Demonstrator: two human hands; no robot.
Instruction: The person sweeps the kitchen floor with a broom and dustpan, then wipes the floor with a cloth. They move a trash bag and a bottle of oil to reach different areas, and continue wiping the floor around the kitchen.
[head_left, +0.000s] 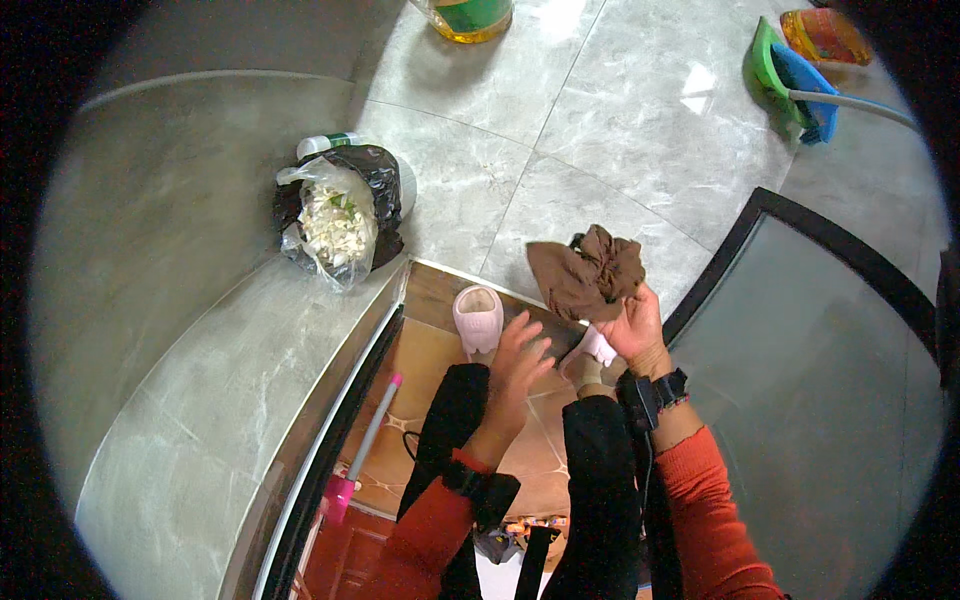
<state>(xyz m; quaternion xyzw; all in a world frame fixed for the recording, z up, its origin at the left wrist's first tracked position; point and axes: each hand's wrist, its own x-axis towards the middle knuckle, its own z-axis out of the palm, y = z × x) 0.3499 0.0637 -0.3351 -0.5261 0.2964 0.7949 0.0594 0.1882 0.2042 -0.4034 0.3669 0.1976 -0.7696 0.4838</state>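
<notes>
My right hand (636, 326) is closed on a bunched brown cloth (589, 274), raised above the doorway edge. To its left, my left hand (519, 360) is slightly blurred, with its fingers apart and nothing in them. Below the cloth, one foot wears a pink slipper (598, 345), partly hidden by my right wrist. The other pink slipper (478, 319) shows to the left of my left hand, at the dark threshold.
A bin with a black bag (386, 169) holds clear plastic and food scraps. A glass door (810, 375) stands at right. A pink-and-grey handle (375, 427) leans by the left door frame. A green dustpan (765, 67) and an oil bottle (469, 19) are farther off.
</notes>
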